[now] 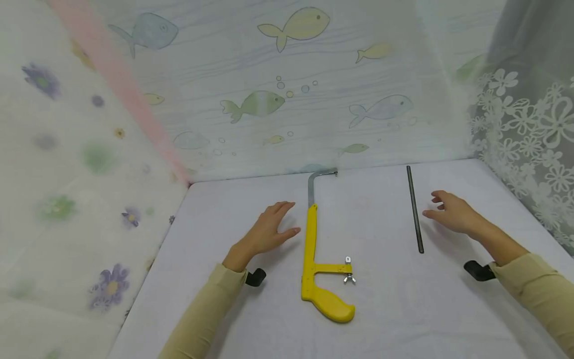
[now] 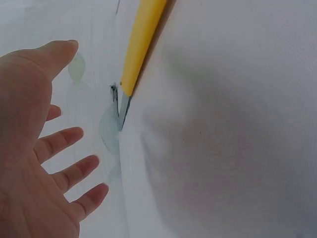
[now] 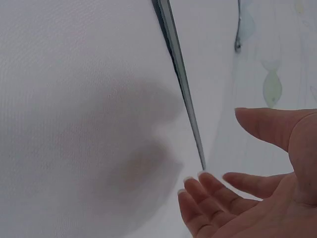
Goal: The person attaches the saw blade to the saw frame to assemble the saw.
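A yellow hacksaw frame (image 1: pixel 309 249) lies on the white tabletop, its handle toward me and its grey metal arm bent at the far end. A wing nut (image 1: pixel 350 280) sits on its short crossbar, and no blade spans the frame. To the right lies a narrow dark grey hacksaw blade (image 3: pixel 184 84), apart from the frame. My left hand (image 1: pixel 269 229) hovers just left of the frame with fingers spread, touching nothing. Above the table, right of the blade, is my right hand (image 1: pixel 453 212), its fingers loosely bent and holding nothing.
A black wrist device (image 1: pixel 256 277) shows beside the left sleeve, and another black device (image 1: pixel 479 270) beside the right. Fish-patterned cloth (image 1: pixel 269 65) hangs behind the table (image 1: pixel 376 319). Flowered cloth (image 1: pixel 54 164) hangs at the left and a lace curtain (image 1: pixel 529 119) at the right.
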The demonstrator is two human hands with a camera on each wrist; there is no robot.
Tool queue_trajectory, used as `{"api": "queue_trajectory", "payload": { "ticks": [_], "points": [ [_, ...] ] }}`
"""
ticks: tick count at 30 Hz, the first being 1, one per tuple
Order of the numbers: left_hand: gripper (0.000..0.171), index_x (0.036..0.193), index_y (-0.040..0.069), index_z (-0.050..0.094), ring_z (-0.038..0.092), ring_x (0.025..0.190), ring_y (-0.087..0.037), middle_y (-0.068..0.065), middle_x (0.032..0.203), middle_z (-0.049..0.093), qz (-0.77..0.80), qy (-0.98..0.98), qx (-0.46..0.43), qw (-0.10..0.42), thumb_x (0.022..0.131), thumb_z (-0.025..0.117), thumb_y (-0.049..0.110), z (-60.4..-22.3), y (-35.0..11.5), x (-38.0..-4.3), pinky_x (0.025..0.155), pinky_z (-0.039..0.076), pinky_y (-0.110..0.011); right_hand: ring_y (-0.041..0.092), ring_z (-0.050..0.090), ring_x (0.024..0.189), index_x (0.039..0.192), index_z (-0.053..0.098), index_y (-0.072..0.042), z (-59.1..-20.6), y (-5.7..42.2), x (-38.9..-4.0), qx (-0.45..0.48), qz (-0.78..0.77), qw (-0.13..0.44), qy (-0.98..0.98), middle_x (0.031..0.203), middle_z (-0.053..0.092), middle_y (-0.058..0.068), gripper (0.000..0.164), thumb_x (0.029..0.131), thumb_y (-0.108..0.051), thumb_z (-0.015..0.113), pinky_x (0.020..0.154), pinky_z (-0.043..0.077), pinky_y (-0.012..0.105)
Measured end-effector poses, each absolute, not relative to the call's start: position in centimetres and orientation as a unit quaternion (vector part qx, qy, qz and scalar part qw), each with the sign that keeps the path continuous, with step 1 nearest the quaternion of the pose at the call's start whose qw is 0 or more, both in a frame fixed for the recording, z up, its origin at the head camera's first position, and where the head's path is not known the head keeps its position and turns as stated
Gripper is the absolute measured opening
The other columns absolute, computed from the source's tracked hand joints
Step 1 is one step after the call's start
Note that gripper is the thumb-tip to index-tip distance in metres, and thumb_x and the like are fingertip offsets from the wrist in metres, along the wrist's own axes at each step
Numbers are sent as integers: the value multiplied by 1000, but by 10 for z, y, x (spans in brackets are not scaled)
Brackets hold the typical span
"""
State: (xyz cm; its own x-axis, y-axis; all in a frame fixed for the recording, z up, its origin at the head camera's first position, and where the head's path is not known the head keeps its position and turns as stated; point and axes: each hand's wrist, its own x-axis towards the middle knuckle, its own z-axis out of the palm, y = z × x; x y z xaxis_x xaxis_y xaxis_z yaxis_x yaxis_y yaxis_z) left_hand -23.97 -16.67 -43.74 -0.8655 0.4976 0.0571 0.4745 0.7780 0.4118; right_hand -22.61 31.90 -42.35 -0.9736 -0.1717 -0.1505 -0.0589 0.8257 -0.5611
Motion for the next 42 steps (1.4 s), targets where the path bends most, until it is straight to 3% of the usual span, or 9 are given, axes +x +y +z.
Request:
{"api": "queue_trajectory", "payload": {
  "ticks": [10,20,33,42],
  "points": [
    [74,156,13,40,45,137,-27,-5,153,47,268,924,261,74,97,69,46,-438,-157,-238,113,39,-50,54,52,112,134,41,24,-427,315,-230,-25,-308,97,946,123,52,40,63,100,-25,62,90,48,61],
    [73,152,7,45,51,122,-25,-7,137,56,278,913,286,83,95,73,42,-441,-148,-235,102,46,-44,47,57,100,118,56,21,-435,311,-236,3,-306,97,947,112,60,36,51,98,-25,64,80,51,53],
    [65,144,11,54,49,122,-19,-2,132,56,251,909,309,123,91,76,44,-445,-131,-225,107,44,-39,41,59,90,107,61,22,-437,297,-242,28,-285,90,954,101,62,32,45,96,-22,66,73,51,47],
    [70,142,11,56,50,113,-16,1,127,58,245,901,326,145,88,80,48,-448,-121,-218,102,45,-34,42,61,87,105,60,23,-437,288,-244,47,-278,84,956,98,63,34,44,96,-19,65,71,52,48]
  ]
}}
